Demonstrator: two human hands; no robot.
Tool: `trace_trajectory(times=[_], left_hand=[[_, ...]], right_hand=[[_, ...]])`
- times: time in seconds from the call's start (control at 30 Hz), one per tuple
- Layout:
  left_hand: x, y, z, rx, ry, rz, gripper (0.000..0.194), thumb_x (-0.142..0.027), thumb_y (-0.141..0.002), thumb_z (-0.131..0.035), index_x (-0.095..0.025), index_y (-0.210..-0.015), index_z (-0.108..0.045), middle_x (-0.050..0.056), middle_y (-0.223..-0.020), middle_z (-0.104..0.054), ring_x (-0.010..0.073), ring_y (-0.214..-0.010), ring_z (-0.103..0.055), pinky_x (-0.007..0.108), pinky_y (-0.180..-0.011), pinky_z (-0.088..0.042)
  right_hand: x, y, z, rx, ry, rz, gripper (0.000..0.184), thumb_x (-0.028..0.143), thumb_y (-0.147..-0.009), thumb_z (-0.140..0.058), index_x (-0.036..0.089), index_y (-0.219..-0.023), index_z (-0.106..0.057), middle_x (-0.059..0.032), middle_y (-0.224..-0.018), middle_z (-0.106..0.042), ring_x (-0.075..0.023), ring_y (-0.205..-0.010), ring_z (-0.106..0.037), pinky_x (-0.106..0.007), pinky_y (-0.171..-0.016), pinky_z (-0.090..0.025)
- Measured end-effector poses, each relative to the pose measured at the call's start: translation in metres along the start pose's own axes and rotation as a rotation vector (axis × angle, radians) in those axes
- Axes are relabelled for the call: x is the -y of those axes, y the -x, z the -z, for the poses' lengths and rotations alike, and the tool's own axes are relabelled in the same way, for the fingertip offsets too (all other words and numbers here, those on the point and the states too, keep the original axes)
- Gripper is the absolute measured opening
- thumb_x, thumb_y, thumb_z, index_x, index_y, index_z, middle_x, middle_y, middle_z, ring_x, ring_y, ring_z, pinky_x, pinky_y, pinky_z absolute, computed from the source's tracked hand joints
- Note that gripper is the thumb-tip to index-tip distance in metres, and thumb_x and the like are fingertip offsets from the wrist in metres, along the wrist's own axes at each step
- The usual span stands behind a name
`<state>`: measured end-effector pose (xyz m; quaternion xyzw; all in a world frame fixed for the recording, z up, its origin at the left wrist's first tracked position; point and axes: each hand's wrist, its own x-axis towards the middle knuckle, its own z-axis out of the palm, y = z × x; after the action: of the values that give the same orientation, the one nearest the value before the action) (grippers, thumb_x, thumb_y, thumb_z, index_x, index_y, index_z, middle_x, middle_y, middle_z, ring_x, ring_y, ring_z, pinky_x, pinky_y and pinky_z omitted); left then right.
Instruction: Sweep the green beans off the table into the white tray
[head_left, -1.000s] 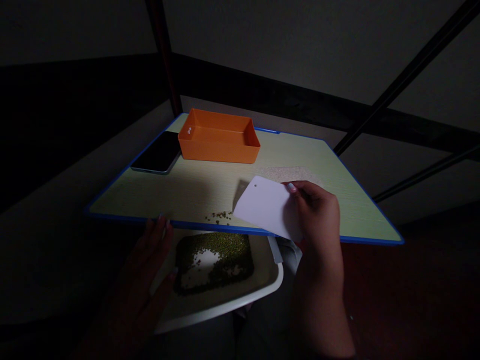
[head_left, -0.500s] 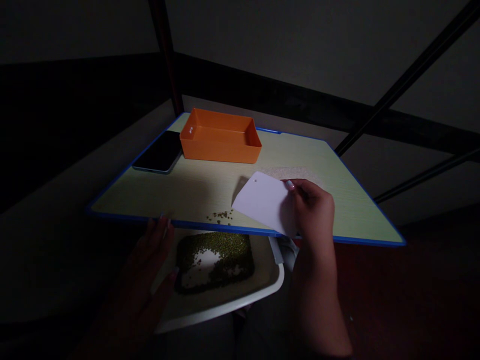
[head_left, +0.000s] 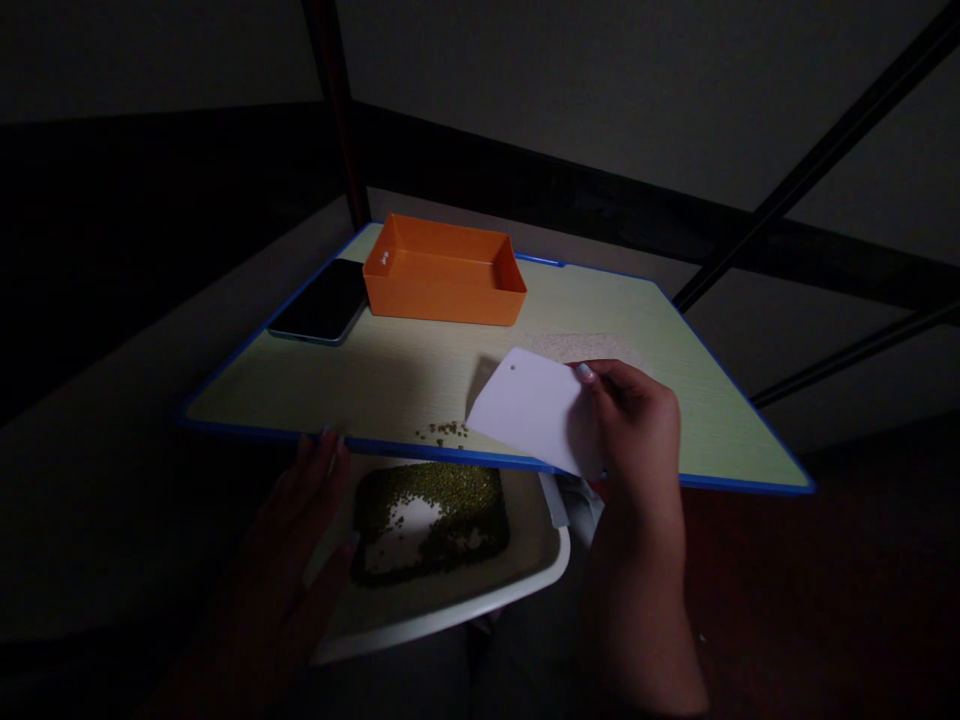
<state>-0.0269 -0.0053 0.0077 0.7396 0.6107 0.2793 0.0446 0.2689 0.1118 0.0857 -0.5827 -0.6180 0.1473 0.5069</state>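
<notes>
A white plastic scraper [head_left: 536, 405], flat with a small hole at one corner, is pinched in my right hand [head_left: 637, 425] over the front of the table [head_left: 337, 385]. Several small green beans [head_left: 444, 431] lie on the tabletop just left of the scraper's lower edge. Below the table's front edge, a white basin [head_left: 536, 560] holds many more green beans [head_left: 465, 500], spread around a bare patch. My left hand [head_left: 311, 520] is in shadow at the basin's left side, its fingers stretched out and the tips near the table edge. It holds nothing that I can see.
An orange open box [head_left: 446, 305] stands at the back of the table. A dark-screened phone [head_left: 322, 302] lies left of it. Behind the scraper is a pale grainy patch [head_left: 581, 347] on the tabletop. Blue trim [head_left: 739, 484] runs along the table's edge.
My right hand and the scraper have shifted very slightly right and down. My left hand and the beans look the same.
</notes>
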Motion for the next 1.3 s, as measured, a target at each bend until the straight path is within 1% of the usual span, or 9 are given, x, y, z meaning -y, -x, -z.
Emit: trace_trajectory(times=[0.23, 0.47, 0.6, 0.73, 0.9, 1.03, 1.2, 1.3], left_hand=[[-0.0007, -0.0008, -0.0007, 0.003, 0.006, -0.006, 0.065, -0.035, -0.091, -0.04, -0.038, -0.149, -0.013, 0.002, -0.163, -0.019, 0.0291, -0.148, -0.02, 0.057, -0.111, -0.034], [0.0009, 0.0008, -0.0012, -0.016, -0.008, -0.018, 0.064, -0.035, -0.091, -0.04, -0.038, -0.149, -0.013, 0.001, -0.163, -0.02, 0.0287, -0.148, -0.021, 0.056, -0.11, -0.034], [0.0009, 0.0003, -0.0013, -0.012, -0.016, -0.011, 0.064, -0.036, -0.091, -0.039, -0.038, -0.149, -0.012, 0.001, -0.163, -0.019, 0.0277, -0.148, -0.02, 0.055, -0.112, -0.032], [-0.0009, -0.0008, -0.0011, -0.005, -0.007, -0.007, 0.064, -0.036, -0.091, -0.039, -0.04, -0.149, -0.013, 0.0, -0.163, -0.022, 0.0276, -0.148, -0.02, 0.057, -0.111, -0.033], [-0.0023, -0.0002, -0.0005, -0.011, 0.004, -0.005, 0.064, -0.036, -0.091, -0.039, -0.041, -0.148, -0.012, -0.001, -0.163, -0.021, 0.0273, -0.147, -0.021, 0.055, -0.112, -0.033], [-0.0026, -0.0008, 0.0002, -0.02, -0.009, -0.025, 0.064, -0.035, -0.091, -0.04, -0.04, -0.149, -0.013, 0.0, -0.162, -0.021, 0.0278, -0.147, -0.021, 0.055, -0.11, -0.034], [-0.0024, -0.0002, 0.0004, 0.003, -0.015, -0.002, 0.064, -0.035, -0.091, -0.039, -0.039, -0.149, -0.011, 0.002, -0.163, -0.021, 0.0287, -0.147, -0.021, 0.058, -0.11, -0.034], [-0.0012, 0.0003, -0.0004, 0.0, -0.006, -0.001, 0.064, -0.037, -0.091, -0.039, -0.039, -0.149, -0.011, 0.002, -0.163, -0.02, 0.0292, -0.147, -0.021, 0.058, -0.11, -0.034]], right_hand=[[0.001, -0.0002, -0.0044, 0.02, -0.012, 0.024, 0.018, 0.021, -0.085, -0.056, 0.018, -0.084, -0.074, -0.0034, -0.082, -0.078, -0.015, -0.075, -0.068, -0.028, -0.068, -0.047], [-0.0027, 0.0005, 0.0009, 0.053, -0.034, 0.012, 0.015, 0.023, -0.084, -0.058, 0.02, -0.081, -0.073, -0.0016, -0.08, -0.077, -0.0148, -0.073, -0.066, -0.029, -0.067, -0.046], [-0.0027, 0.001, 0.0027, 0.057, -0.036, 0.015, 0.016, 0.024, -0.084, -0.058, 0.021, -0.081, -0.073, -0.0013, -0.08, -0.077, -0.015, -0.074, -0.066, -0.029, -0.067, -0.046], [0.0004, 0.0016, 0.0011, 0.049, -0.032, 0.008, 0.016, 0.024, -0.084, -0.057, 0.021, -0.081, -0.073, -0.0015, -0.079, -0.077, -0.0152, -0.074, -0.067, -0.029, -0.067, -0.047], [0.0031, 0.0031, -0.0016, 0.054, -0.029, 0.019, 0.017, 0.023, -0.084, -0.057, 0.021, -0.082, -0.074, -0.0023, -0.081, -0.077, -0.0153, -0.075, -0.067, -0.029, -0.067, -0.047], [0.004, 0.0034, -0.0034, 0.047, -0.044, 0.022, 0.017, 0.023, -0.085, -0.057, 0.02, -0.083, -0.073, -0.0026, -0.081, -0.077, -0.0154, -0.075, -0.067, -0.029, -0.068, -0.047], [0.0033, 0.0027, -0.005, 0.057, -0.043, 0.024, 0.017, 0.023, -0.085, -0.056, 0.02, -0.083, -0.073, -0.0023, -0.082, -0.077, -0.0154, -0.075, -0.068, -0.029, -0.068, -0.048], [0.002, 0.0025, -0.0043, 0.041, -0.029, 0.016, 0.017, 0.023, -0.085, -0.057, 0.02, -0.084, -0.074, -0.0027, -0.082, -0.077, -0.0157, -0.076, -0.068, -0.03, -0.068, -0.048]])
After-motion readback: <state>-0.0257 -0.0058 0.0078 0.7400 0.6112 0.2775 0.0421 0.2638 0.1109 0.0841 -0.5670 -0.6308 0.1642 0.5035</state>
